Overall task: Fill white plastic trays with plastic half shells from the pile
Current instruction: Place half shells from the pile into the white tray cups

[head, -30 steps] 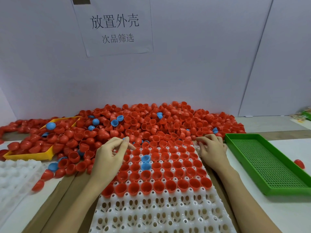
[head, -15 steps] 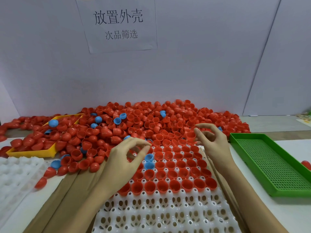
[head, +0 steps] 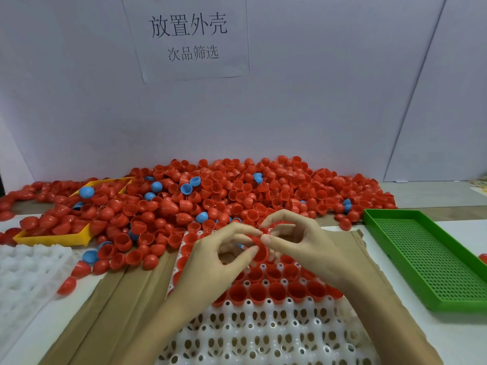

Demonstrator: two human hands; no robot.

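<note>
A big pile of red half shells (head: pixel 237 193), with a few blue ones mixed in, lies against the back wall. In front of it the white plastic tray (head: pixel 263 335) has its far rows filled with red shells and its near rows open. Over the filled rows my left hand (head: pixel 213 264) and my right hand (head: pixel 305 246) meet fingertip to fingertip. Both pinch one red half shell (head: pixel 261 252), held just above the tray. The hands hide part of the filled rows.
At the left, a yellow tray (head: pixel 50 239) holds red shells, and a second white tray (head: pixel 26 275) lies near it. A green perforated tray (head: pixel 427 262) sits at the right. Brown cardboard (head: pixel 113 301) lies under the white tray. Loose shells dot the left table.
Both hands have left the far edge of the tray and come together over its middle. They now hold one red shell between them.
</note>
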